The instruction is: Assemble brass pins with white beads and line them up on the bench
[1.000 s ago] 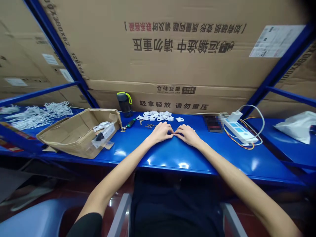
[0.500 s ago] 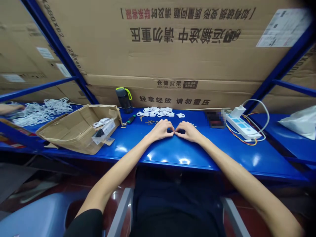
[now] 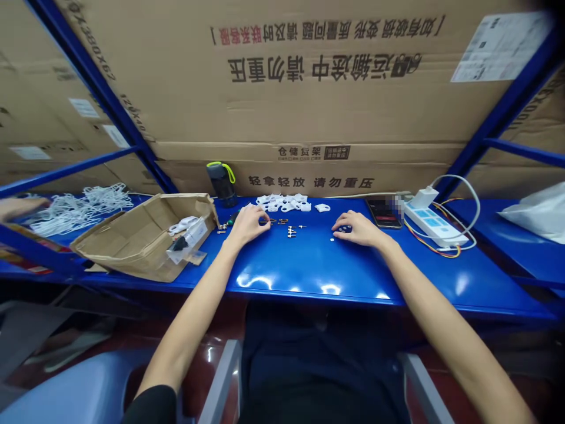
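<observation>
My left hand (image 3: 250, 225) is over small brass-coloured pieces (image 3: 281, 221) on the blue table, its thumb and finger curled together; what they hold is too small to make out. My right hand (image 3: 355, 228) rests low over tiny white pieces (image 3: 332, 239), its fingers bent and close together, with their tips too small to read. Between the hands lie several small pins with white parts (image 3: 291, 231). White plastic parts (image 3: 285, 203) are heaped behind them, and a single one (image 3: 322, 208) lies to the right of the heap.
A cardboard box (image 3: 128, 259) with packaged items stands left, near a dark bottle (image 3: 222, 185). A phone (image 3: 384, 213) and a white power strip (image 3: 435, 225) lie right. White cords (image 3: 83, 206) are piled far left beside another person's hand (image 3: 22, 208).
My hands have parted from fingertip contact in the middle, the left moving left and the right moving right. The small pins between them are now uncovered.
</observation>
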A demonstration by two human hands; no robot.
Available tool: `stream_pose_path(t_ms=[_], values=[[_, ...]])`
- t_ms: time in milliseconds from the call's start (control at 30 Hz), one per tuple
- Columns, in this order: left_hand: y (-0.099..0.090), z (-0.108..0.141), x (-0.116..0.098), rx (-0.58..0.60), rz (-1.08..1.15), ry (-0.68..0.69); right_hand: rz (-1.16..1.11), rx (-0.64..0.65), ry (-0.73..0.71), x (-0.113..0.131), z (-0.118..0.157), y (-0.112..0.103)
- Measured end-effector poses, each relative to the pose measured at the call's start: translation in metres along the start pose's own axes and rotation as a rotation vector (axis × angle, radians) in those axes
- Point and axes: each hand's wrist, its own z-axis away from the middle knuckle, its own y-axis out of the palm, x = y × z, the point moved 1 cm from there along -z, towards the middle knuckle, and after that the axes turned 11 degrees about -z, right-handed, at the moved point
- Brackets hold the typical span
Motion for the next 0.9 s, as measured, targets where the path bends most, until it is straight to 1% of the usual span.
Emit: stream_pose_path(t_ms=[67, 133, 200, 267, 333, 400, 500, 633, 767, 900], values=[[0.000, 0.002, 0.000, -0.006, -0.041, -0.015, -0.034, -0.027, 0.008, 0.001, -0.001, 0.003], [0.000, -0.001, -0.011, -0.030, -0.042, -0.012, -0.057, -0.076, 0.028, 0.003, -0.004, 0.006], [0.001, -0.008, -0.029, -0.040, 0.000, 0.028, -0.061, -0.117, 0.045, 0.006, -0.006, 0.010], [0.004, -0.019, -0.049, -0.014, 0.045, 0.113, -0.054, -0.136, 0.045, 0.009, -0.008, 0.013], [0.008, -0.029, -0.066, 0.015, 0.041, 0.161, -0.050, -0.147, 0.032, 0.010, -0.008, 0.014], [0.015, -0.038, -0.078, 0.048, 0.016, 0.163, -0.052, -0.162, 0.025, 0.011, -0.008, 0.014], [0.022, -0.046, -0.086, 0.093, -0.009, 0.157, -0.060, -0.174, 0.036, 0.012, -0.009, 0.014], [0.023, -0.047, -0.099, 0.126, 0.043, 0.200, -0.078, -0.163, 0.023, 0.015, -0.012, 0.020], [0.023, -0.042, -0.114, 0.112, 0.182, 0.206, -0.091, -0.131, -0.054, 0.022, -0.017, 0.032], [0.029, -0.041, -0.115, 0.098, 0.388, 0.146, -0.145, -0.200, -0.105, 0.027, -0.020, 0.037]])
